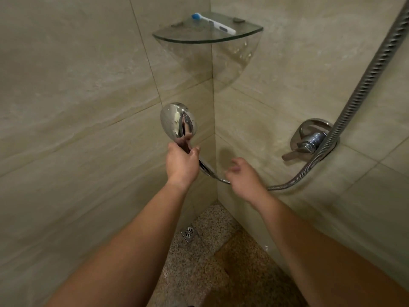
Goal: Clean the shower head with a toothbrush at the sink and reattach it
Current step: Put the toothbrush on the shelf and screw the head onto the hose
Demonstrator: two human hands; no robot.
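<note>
A chrome shower head [178, 121] stands upright in the shower corner, its shiny back toward me. My left hand [182, 161] grips its handle just below the head. A ribbed metal hose [363, 85] runs from the handle's lower end, sags to the right and climbs up the right wall. My right hand [243, 176] hovers over the hose near the handle's end, blurred, fingers loosely curled; whether it touches the hose I cannot tell. A white toothbrush [213, 23] with a blue head lies on the glass corner shelf [199, 38] high above.
A chrome mixer valve [309, 139] with a lever sits on the right wall, partly behind the hose. Beige tiled walls meet in the corner ahead. A small square floor drain [189, 233] lies in the speckled floor below.
</note>
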